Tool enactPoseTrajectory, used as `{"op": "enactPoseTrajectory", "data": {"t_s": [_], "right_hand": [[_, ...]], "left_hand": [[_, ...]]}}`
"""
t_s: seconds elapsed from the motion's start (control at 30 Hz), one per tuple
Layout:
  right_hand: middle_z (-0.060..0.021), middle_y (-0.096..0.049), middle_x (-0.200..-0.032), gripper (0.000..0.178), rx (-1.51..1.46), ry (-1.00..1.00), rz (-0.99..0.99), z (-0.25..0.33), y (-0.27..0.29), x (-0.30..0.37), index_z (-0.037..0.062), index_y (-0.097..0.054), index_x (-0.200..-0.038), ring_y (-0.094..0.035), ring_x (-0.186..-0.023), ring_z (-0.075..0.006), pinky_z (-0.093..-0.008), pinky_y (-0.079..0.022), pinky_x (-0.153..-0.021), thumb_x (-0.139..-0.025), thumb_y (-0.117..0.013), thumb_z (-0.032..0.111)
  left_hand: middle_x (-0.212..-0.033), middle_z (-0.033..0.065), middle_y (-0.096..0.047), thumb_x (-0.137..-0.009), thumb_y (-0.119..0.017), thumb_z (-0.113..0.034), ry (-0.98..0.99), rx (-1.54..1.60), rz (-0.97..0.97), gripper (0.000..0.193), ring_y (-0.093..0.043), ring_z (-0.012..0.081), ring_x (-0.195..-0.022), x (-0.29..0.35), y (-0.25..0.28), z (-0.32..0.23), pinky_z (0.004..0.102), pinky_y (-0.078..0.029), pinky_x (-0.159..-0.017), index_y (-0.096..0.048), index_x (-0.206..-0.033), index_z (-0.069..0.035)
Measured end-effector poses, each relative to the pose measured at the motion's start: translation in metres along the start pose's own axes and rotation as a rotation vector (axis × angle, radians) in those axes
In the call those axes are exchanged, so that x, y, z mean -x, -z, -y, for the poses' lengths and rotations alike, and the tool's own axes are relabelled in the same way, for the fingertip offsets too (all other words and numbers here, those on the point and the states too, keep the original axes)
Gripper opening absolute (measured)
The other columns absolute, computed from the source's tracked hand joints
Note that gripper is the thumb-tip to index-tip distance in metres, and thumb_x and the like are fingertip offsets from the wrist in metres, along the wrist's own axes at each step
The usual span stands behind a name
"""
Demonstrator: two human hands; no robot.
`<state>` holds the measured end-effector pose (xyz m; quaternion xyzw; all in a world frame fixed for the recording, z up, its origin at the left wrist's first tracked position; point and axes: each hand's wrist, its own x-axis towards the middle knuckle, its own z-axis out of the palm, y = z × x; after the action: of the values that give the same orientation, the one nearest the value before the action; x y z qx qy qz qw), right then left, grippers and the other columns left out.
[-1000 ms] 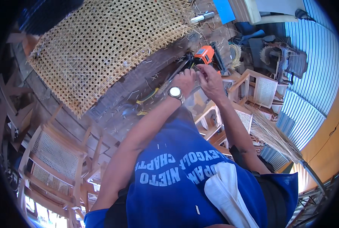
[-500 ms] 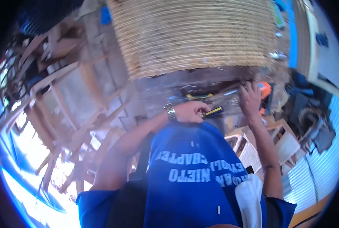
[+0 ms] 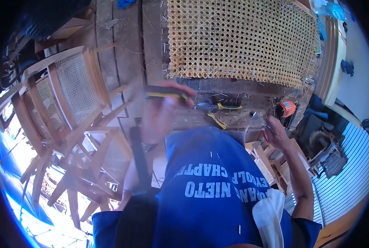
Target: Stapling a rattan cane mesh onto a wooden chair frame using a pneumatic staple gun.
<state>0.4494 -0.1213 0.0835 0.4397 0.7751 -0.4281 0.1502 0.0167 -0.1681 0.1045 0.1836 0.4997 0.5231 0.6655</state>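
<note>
My left hand (image 3: 161,118), smeared by motion, is left of centre above the bench. It is closed on a black-and-yellow tool (image 3: 166,91), too blurred to name. My right hand (image 3: 278,133) is closed at the bench's near edge on a red-handled tool (image 3: 266,135), its metal end pointing toward the bench and its kind unclear. Between my hands, pliers (image 3: 211,107) with yellow-and-black handles lie spread apart on the wooden bench (image 3: 238,120). Beyond them lies a sheet of woven cane webbing (image 3: 242,41) with a frayed near edge.
An orange-and-black object (image 3: 288,108) sits on the bench beyond my right hand. Cane scraps litter the boards. Wooden chair frames with cane panels (image 3: 75,84) crowd the left. A machine with a toothed round blade (image 3: 319,142) stands at the lower right.
My left hand has moved left and lifted with the black-and-yellow tool. My right hand has drawn back toward me from beside the orange object and now holds the red-handled tool. The view has shifted.
</note>
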Motion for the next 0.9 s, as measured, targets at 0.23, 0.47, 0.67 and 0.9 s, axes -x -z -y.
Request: {"op": "enactPoseTrajectory", "data": {"t_s": [0.23,0.47,0.67,0.9], "right_hand": [[-0.0016,-0.052,-0.089,0.058,-0.995,-0.315,0.041,0.121,0.07,-0.027,0.0057,-0.04,-0.149,-0.046,-0.075,-0.0084,-0.0241,-0.039,-0.066,-0.099,-0.057,0.029],[0.0029,-0.052,-0.089,0.061,-0.615,-0.114,-0.14,0.131,0.123,-0.073,0.0042,-0.038,-0.151,-0.043,-0.071,-0.0052,-0.0191,-0.034,-0.064,-0.098,-0.058,0.027],[0.003,-0.055,-0.087,0.039,-0.484,0.039,-0.212,0.124,0.148,-0.106,0.0033,-0.056,-0.139,-0.049,-0.075,-0.0041,-0.0203,-0.039,-0.066,-0.102,-0.056,0.018],[0.0034,-0.054,-0.083,0.038,-0.371,0.172,-0.319,0.121,0.15,-0.137,0.0041,-0.056,-0.139,-0.05,-0.073,-0.0049,-0.021,-0.04,-0.063,-0.104,-0.054,0.019]], "left_hand": [[-0.12,0.0238,-0.065,-0.105,-0.053,-0.027,-0.332,0.008,-0.25,0.031,-0.066,0.0221,-0.099,-0.04,0.024,-0.024,0.0361,-0.052,-0.091,-0.051,-0.126,-0.006],[-0.112,0.0114,-0.069,-0.102,-0.06,-0.018,-0.29,-0.217,-0.263,0.025,-0.064,0.0129,-0.096,-0.05,0.014,-0.006,0.0257,-0.05,-0.089,-0.054,-0.121,-0.003],[-0.111,0.0105,-0.069,-0.1,-0.061,-0.015,-0.197,-0.202,-0.217,0.025,-0.064,0.0132,-0.099,-0.054,0.012,-0.009,0.0269,-0.05,-0.091,-0.054,-0.121,-0.003],[-0.109,0.0092,-0.069,-0.099,-0.063,-0.016,-0.227,-0.202,-0.242,0.028,-0.064,0.0127,-0.099,-0.051,-0.001,-0.021,0.0263,-0.05,-0.09,-0.055,-0.122,-0.003]]}}
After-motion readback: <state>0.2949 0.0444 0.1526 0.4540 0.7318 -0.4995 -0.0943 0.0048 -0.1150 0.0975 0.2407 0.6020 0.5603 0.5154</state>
